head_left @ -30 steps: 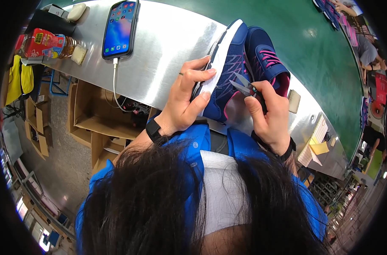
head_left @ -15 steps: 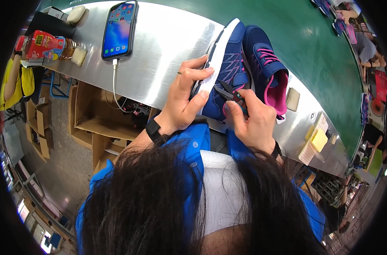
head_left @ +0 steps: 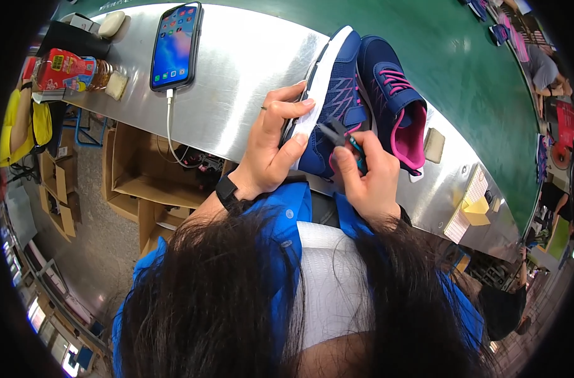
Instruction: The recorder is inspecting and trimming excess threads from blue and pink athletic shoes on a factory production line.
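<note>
My left hand [head_left: 275,135] grips a navy sports shoe [head_left: 338,79] by its white sole, fingers along the sole's edge and thumb on the side. The shoe lies tipped on its side, toe pointing away from me. My right hand [head_left: 373,173] is closed round a pair of thread snips [head_left: 333,131] with dark and teal handles. Their blades, slightly blurred, point at the side of the shoe near its strap; whether they touch it I cannot tell. Just right of it stands a second navy shoe [head_left: 394,97], upright, with pink laces and a pink lining.
A phone [head_left: 175,47] on a white cable lies on the metal table edge. Left of it are a drink bottle [head_left: 66,70] and pale blocks [head_left: 116,84]. Another block [head_left: 434,145] and yellow paper pads [head_left: 477,208] sit at right. Beyond runs a green surface [head_left: 451,69]; cardboard boxes [head_left: 151,167] stand below.
My right hand and the snips have shifted slightly left, and the blades look closer together. The left hand keeps its hold. The yellow paper at right has changed shape.
</note>
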Demonstrator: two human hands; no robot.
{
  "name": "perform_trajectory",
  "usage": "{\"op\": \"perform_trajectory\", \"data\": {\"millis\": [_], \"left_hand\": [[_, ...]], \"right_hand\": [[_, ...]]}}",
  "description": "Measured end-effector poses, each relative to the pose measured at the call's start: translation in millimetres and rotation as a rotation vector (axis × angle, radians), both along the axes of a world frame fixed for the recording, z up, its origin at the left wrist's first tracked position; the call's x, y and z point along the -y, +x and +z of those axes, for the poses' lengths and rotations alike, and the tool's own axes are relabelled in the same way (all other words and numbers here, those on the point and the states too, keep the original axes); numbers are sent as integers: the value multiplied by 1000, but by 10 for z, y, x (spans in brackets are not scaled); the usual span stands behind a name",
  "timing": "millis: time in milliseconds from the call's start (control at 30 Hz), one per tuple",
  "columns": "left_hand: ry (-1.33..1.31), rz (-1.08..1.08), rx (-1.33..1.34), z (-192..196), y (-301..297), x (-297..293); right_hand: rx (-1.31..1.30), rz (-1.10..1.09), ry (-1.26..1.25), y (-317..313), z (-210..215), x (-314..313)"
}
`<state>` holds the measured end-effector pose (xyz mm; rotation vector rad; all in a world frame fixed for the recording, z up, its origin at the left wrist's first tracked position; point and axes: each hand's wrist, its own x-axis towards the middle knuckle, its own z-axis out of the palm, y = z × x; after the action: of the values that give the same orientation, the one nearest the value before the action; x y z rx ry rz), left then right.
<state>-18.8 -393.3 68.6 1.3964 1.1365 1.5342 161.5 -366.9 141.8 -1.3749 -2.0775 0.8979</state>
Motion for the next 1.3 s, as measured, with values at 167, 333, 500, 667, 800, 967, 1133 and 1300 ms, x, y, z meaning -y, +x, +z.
{"op": "perform_trajectory", "data": {"millis": [167, 333, 500, 667, 800, 967, 1133, 1300], "left_hand": [[-5, 6, 4, -9, 7, 9], [-4, 0, -2, -2, 0, -4], [0, 9, 7, -24, 15, -3], [-3, 9, 1, -7, -5, 21], [1, 5, -1, -32, 12, -3], [2, 0, -7, -24, 0, 17], [-31, -2, -80, 133, 0, 4], [-198, 91, -78, 426, 253, 36]], "right_hand": [[117, 29, 117, 6, 11, 54], [135, 23, 188, -11, 22, 31], [165, 55, 190, 6, 65, 41], [159, 37, 165, -26, 61, 72], [145, 16, 170, -17, 26, 56], [112, -28, 121, -14, -3, 67], [82, -95, 105, 14, 44, 36], [111, -172, 79, 52, 69, 47]]}}
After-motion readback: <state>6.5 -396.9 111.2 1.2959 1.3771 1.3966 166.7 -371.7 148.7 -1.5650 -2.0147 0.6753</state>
